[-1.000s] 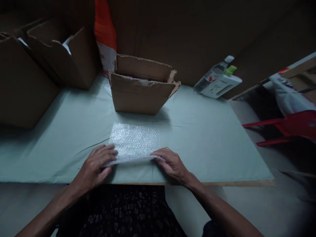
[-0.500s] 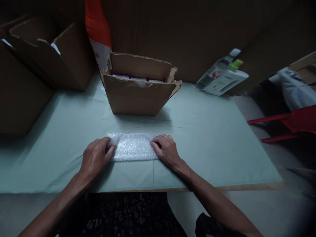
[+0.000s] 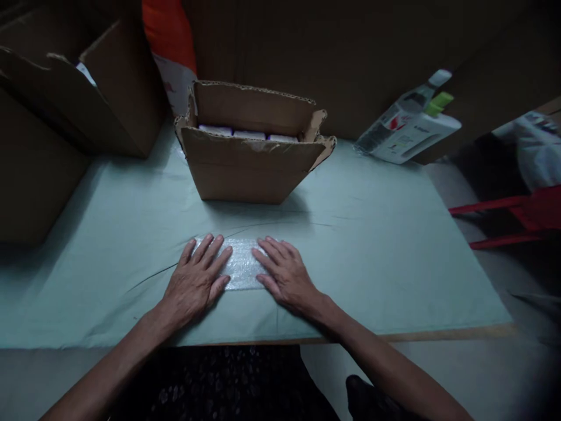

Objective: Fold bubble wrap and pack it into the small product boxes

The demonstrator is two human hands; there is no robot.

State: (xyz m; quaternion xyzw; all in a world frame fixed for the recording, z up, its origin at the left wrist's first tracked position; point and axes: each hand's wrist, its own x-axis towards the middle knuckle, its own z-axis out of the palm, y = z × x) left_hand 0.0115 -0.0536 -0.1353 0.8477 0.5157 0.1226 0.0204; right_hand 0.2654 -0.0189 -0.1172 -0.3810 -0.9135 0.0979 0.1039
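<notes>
A folded sheet of clear bubble wrap (image 3: 242, 264) lies on the pale green table cover (image 3: 372, 245), near the front edge. My left hand (image 3: 198, 279) lies flat on its left part with the fingers stretched out. My right hand (image 3: 281, 272) presses flat on its right part, fingers spread. Both hands hold nothing; only a strip of the wrap shows between them. Just behind stands an open cardboard box (image 3: 252, 164) with white packs (image 3: 249, 133) lined up inside.
Larger open cardboard boxes (image 3: 65, 99) stand at the left, an orange and white bag (image 3: 173, 52) behind them. White bottles (image 3: 412, 126) lie at the back right against a brown wall. A red stool (image 3: 521, 219) stands off the table's right side.
The bubble wrap, spread open a second ago, was folded away from me into a narrow strip. Both hands moved from its ends onto its top and now lie flat on it.
</notes>
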